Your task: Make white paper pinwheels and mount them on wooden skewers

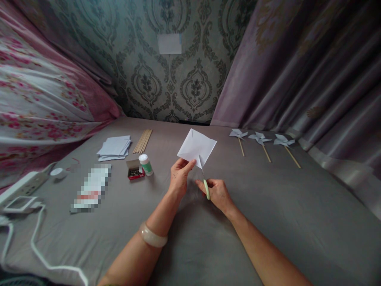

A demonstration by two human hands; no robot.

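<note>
My left hand [179, 174] pinches the lower left edge of a white paper square [196, 146], held up with one corner pointing down. In my right hand [218, 192] is a pair of scissors [206, 189] with pale green handles, its fingers closed around them. The scissor blades reach the paper's lower corner, and one blade lies over its face. Part of the handles is hidden by my fingers. Left of my hands, a red box of small metal pins [136, 173] stands beside a white bottle with a green label [145, 164].
Three paper pinwheels [260, 138] on sticks lie at the back right. A stack of white paper [114, 147] and a bundle of wooden sticks [143, 141] lie at the back left. A power strip [32, 182] and white cable [44, 260] occupy the left side, near a pixelated item [93, 186].
</note>
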